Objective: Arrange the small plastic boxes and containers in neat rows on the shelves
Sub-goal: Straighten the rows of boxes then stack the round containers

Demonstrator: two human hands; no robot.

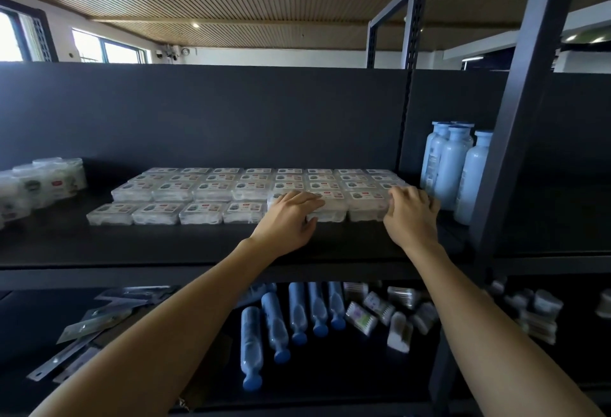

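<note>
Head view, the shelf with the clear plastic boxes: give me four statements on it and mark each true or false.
1. Both hands, left hand and right hand, rest on clear plastic boxes at the front right. True.
2. The pale blue bottles stand left of the boxes. False: they stand to the right.
3. Blue-capped tubes lie on the lower shelf. True.
4. The round containers sit on the lower shelf. False: they sit on the upper shelf, far left.

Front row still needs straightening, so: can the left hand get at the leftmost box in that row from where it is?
Probably yes. The left hand rests on boxes further right, and the bare shelf in front of the leftmost box leaves the way free.
</note>
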